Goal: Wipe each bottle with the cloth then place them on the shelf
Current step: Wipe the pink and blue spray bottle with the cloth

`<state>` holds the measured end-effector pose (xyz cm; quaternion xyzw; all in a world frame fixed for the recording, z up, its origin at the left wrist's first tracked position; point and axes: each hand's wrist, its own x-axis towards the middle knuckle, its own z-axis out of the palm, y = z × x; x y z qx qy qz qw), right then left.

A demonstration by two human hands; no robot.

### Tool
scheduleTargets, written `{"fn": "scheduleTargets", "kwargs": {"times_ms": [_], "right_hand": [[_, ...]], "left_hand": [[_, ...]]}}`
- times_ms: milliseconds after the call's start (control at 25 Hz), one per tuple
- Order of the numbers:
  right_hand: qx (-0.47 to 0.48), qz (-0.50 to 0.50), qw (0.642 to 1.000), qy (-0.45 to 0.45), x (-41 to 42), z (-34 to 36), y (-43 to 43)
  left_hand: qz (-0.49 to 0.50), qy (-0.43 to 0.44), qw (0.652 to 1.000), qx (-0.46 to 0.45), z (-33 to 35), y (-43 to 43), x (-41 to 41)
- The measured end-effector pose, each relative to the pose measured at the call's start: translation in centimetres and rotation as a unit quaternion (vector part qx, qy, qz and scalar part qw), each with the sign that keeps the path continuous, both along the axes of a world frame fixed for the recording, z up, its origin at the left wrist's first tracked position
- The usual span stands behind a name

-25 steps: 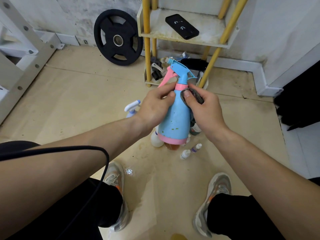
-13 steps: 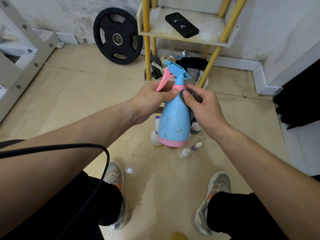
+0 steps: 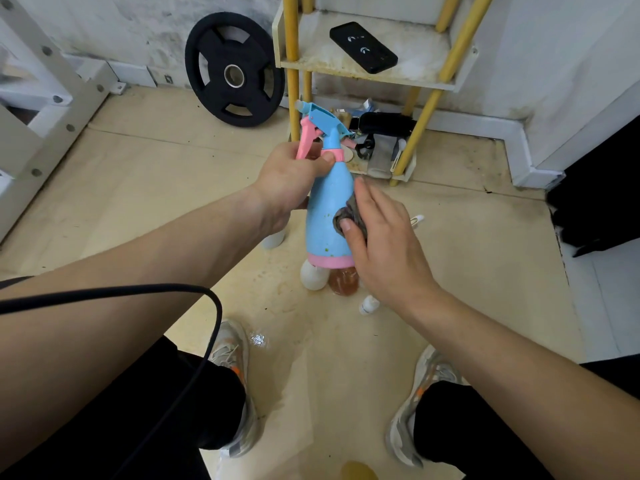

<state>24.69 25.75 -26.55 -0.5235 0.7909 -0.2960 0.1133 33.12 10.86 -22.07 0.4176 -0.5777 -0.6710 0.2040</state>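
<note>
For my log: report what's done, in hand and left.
Done: nothing; the yellow-posted shelf holds only a flat black device. In hand: left hand grips the blue-and-pink plastic spray bottle by its neck, right hand holds the grey cloth against its green-specked body. Left: white bottle, amber bottle and others on the floor.

L hand [image 3: 291,178] grips bottle [image 3: 327,209] at neck, roughly upright, off the floor. R hand [image 3: 381,244] pinches cloth [image 3: 346,216] w/ thumb, pressing it on bottle's side. Small bottles [image 3: 313,275] on floor below. Shelf [image 3: 363,69] behind, black device [image 3: 363,47] on it.
</note>
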Motion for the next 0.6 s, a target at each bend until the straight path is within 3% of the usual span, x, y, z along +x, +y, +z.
{"fn": "scheduleTargets", "kwargs": {"times_ms": [240,600], "right_hand": [[-0.016,0.002,0.996,0.082,1.1,-1.6,1.4],[-0.031,-0.019,0.999,0.030,-1.1,1.1,-2.2]], "left_hand": [[0.125,0.002,0.992,0.025,0.2,-1.2,-0.1],[0.039,-0.006,0.999,0.002,-1.3,3.1,-1.4]]}}
